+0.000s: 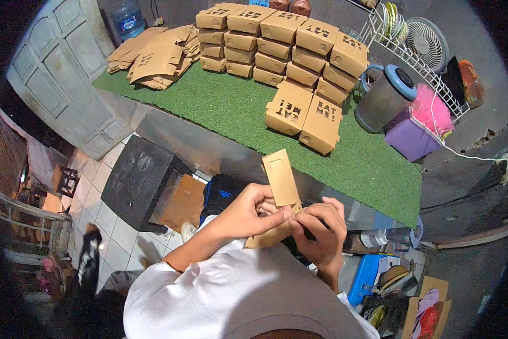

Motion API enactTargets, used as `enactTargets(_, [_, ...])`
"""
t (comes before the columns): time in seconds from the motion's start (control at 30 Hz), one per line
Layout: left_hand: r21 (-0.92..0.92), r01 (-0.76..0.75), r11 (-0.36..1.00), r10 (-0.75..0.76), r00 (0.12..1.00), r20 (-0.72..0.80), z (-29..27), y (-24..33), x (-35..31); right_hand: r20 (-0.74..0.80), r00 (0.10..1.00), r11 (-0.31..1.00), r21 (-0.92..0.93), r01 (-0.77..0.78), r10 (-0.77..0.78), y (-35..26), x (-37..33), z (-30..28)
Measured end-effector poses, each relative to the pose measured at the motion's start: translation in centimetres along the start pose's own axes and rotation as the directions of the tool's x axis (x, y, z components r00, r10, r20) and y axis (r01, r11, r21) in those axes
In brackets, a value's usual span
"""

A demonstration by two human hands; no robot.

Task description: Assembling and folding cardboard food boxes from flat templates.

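Note:
A partly folded brown cardboard food box [280, 179] is held close to my body, its long flap with a half-round cut standing up. My left hand [258, 210] grips it from the left, thumb pointing toward the middle. From the right, my right hand [320, 229] pinches a corner of the same box, fingertips nearly meeting the left thumb. Another panel of the box [268, 236] sticks out below my hands. Much of the box is hidden behind my fingers.
On the green turf-covered counter [225, 116] stand stacked finished boxes [273, 48], with two boxes [305, 116] in front. Flat cardboard blanks [155, 59] lie at the left. A blue-lidded jug [385, 99] and purple basket [415, 133] stand right. A black speaker-like box [135, 183] is on the floor.

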State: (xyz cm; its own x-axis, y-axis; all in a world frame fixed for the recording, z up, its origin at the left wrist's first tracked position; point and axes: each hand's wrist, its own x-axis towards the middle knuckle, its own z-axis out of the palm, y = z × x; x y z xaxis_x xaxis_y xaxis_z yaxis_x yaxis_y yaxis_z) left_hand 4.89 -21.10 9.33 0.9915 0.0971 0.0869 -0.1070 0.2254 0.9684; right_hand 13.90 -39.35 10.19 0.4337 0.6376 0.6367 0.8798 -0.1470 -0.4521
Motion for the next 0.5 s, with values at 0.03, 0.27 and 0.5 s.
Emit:
enactTargets(0.03, [0.005, 0.004, 1.000, -0.004, 1.000, 0.003, -0.1, 0.4, -0.3, 0.047, 0.999, 1.000, 0.003, -0.004, 0.004, -0.1, 0.1, 0.1])
enactTargets(0.27, [0.048, 0.120, 0.992, -0.116, 0.991, -0.073, -0.3, 0.3, -2.2, 0.027, 0.994, 0.994, -0.036, -0.107, 0.108, -1.5, 0.3, 1.3])
enactTargets(0.5, [-0.231, -0.036, 0.972, -0.026, 0.965, -0.261, -1.0, -1.3, -3.1, 0.017, 0.996, 0.996, 0.019, -0.085, 0.085, -2.5, 1.2, 3.1])
